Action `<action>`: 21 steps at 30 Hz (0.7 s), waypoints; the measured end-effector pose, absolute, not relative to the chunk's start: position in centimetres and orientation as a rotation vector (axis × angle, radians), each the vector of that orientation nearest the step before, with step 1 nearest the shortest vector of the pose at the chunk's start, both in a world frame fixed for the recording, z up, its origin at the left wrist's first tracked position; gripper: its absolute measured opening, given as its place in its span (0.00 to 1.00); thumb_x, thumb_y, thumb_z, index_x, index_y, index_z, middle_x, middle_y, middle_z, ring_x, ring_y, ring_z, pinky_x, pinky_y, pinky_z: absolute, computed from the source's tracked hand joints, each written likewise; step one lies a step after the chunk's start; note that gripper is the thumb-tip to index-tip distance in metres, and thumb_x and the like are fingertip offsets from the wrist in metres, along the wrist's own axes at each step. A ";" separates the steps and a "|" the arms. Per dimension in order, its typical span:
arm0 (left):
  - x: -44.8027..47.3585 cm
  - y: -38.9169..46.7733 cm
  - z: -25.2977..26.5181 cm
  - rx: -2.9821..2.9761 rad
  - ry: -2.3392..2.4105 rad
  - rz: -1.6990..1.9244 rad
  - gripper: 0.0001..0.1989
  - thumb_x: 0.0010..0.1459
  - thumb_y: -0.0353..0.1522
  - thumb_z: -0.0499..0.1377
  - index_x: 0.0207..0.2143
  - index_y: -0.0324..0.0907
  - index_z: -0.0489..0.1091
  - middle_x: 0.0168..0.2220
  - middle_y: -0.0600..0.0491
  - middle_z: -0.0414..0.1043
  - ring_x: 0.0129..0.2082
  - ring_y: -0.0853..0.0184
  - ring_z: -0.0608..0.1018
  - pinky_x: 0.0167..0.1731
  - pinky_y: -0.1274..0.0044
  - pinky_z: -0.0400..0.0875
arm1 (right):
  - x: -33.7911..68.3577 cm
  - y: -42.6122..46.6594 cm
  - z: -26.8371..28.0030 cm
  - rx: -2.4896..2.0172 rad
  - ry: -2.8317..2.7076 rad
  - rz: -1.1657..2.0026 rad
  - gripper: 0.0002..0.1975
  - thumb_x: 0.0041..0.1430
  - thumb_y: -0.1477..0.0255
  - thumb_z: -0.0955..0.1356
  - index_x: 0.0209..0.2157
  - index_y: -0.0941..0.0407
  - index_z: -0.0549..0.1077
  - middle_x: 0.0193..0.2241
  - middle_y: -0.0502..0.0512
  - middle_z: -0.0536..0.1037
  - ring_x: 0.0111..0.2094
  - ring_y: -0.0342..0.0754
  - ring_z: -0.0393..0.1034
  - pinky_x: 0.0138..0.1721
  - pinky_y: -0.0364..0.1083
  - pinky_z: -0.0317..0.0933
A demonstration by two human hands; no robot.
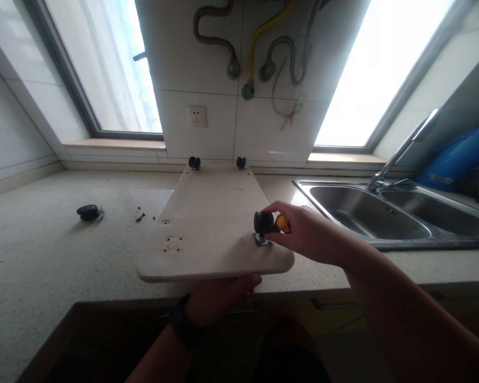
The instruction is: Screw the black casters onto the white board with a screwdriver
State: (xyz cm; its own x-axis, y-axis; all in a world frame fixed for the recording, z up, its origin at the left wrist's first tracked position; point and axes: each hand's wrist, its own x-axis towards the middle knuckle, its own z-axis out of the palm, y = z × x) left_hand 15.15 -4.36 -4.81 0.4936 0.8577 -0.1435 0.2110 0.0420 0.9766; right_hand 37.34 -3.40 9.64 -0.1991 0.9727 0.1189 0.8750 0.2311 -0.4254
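A white board (211, 213) with rounded front corners lies on the countertop, its near end at the counter's front edge. My right hand (299, 229) is closed at the board's right front corner, its fingertips on a black caster wheel (263, 222) that stands on a metal plate. An orange-ended handle (282, 223), which looks like a screwdriver's, sits in the same hand; its tip is hidden. From below, my left hand (223, 298) grips the board's front edge, fingers mostly hidden. Two more casters, one left (194, 162) and one right (241, 162), stand at the far end. Screw holes (172, 244) mark the left front corner.
A loose black caster (88, 212) and several small dark screws (140, 217) lie on the countertop (115, 255) at left. A double steel sink (367, 213) with a faucet (399, 149) is at right, beside a blue bag (459, 154). Pipes (249, 53) hang on the wall behind.
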 end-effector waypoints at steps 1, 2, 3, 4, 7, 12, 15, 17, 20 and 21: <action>15.1 -4.4 -4.8 1.478 0.975 0.650 0.27 0.58 0.56 0.62 0.35 0.40 0.80 0.34 0.46 0.82 0.32 0.60 0.81 0.37 0.69 0.76 | 37.3 -3.4 9.7 -1.711 -2.155 0.366 0.22 0.56 0.60 0.73 0.52 0.49 0.74 0.35 0.52 0.81 0.32 0.48 0.72 0.31 0.46 0.60; 15.1 -4.4 -4.8 1.479 0.968 0.657 0.27 0.59 0.56 0.62 0.35 0.40 0.80 0.34 0.47 0.82 0.32 0.60 0.81 0.37 0.69 0.76 | 37.3 -3.5 9.8 -1.715 -2.161 0.344 0.22 0.56 0.60 0.73 0.51 0.49 0.75 0.34 0.52 0.81 0.32 0.47 0.72 0.31 0.46 0.59; 15.1 -4.4 -4.9 1.481 0.957 0.659 0.27 0.59 0.56 0.62 0.35 0.40 0.79 0.34 0.47 0.82 0.32 0.60 0.81 0.37 0.69 0.76 | 37.3 -3.5 9.9 -1.720 -2.169 0.317 0.21 0.56 0.59 0.73 0.50 0.49 0.75 0.34 0.52 0.80 0.31 0.47 0.71 0.30 0.46 0.59; 15.1 -4.4 -4.9 1.482 0.947 0.660 0.27 0.59 0.56 0.62 0.34 0.40 0.79 0.34 0.47 0.82 0.32 0.60 0.81 0.37 0.69 0.76 | 37.3 -3.6 10.0 -1.727 -2.173 0.290 0.20 0.55 0.59 0.73 0.49 0.49 0.75 0.33 0.51 0.80 0.30 0.47 0.70 0.30 0.46 0.59; 15.1 -4.5 -5.0 1.490 0.950 0.648 0.27 0.60 0.56 0.61 0.35 0.40 0.79 0.34 0.46 0.82 0.33 0.59 0.81 0.38 0.69 0.76 | 37.2 -3.6 10.0 -1.734 -2.162 0.257 0.19 0.53 0.58 0.74 0.45 0.50 0.76 0.30 0.49 0.77 0.28 0.45 0.67 0.29 0.47 0.57; 15.1 -4.5 -4.9 1.476 0.963 0.668 0.27 0.59 0.55 0.63 0.35 0.39 0.79 0.34 0.46 0.82 0.32 0.59 0.82 0.36 0.70 0.76 | 37.3 -3.5 9.7 -1.694 -2.145 0.337 0.18 0.55 0.59 0.73 0.46 0.48 0.75 0.27 0.47 0.73 0.26 0.43 0.62 0.27 0.46 0.55; 15.2 -4.4 -4.8 1.482 0.965 0.676 0.27 0.59 0.56 0.62 0.34 0.39 0.79 0.34 0.46 0.82 0.33 0.59 0.82 0.37 0.69 0.76 | 37.5 -3.4 9.6 -1.678 -2.145 0.378 0.18 0.55 0.60 0.73 0.46 0.49 0.75 0.28 0.47 0.74 0.27 0.43 0.64 0.28 0.46 0.56; 15.2 -4.4 -4.9 1.491 0.978 0.673 0.27 0.59 0.55 0.62 0.33 0.39 0.79 0.34 0.46 0.82 0.33 0.59 0.82 0.38 0.69 0.76 | 37.6 -3.3 9.7 -1.671 -2.144 0.379 0.18 0.54 0.60 0.74 0.46 0.50 0.75 0.29 0.48 0.75 0.28 0.44 0.65 0.29 0.46 0.57; 15.1 -4.4 -5.1 1.491 0.977 0.655 0.27 0.60 0.55 0.62 0.34 0.40 0.80 0.34 0.46 0.82 0.33 0.59 0.81 0.37 0.69 0.75 | 37.6 -3.2 9.7 -1.668 -2.143 0.363 0.18 0.53 0.59 0.74 0.45 0.50 0.76 0.30 0.49 0.75 0.28 0.44 0.65 0.29 0.47 0.57; 15.1 -4.4 -5.2 1.490 0.972 0.653 0.27 0.60 0.55 0.62 0.35 0.40 0.80 0.34 0.46 0.82 0.33 0.59 0.81 0.37 0.69 0.75 | 37.7 -3.2 9.7 -1.669 -2.140 0.359 0.19 0.53 0.59 0.74 0.45 0.50 0.76 0.30 0.49 0.75 0.28 0.44 0.65 0.29 0.47 0.57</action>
State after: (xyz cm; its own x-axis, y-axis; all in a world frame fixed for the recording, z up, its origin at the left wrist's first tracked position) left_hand 15.07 -4.36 -5.19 0.4963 0.8585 -0.1293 0.2053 0.0287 0.9783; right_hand 37.66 -3.23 9.70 -0.2060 0.9665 0.1535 0.8633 0.2533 -0.4365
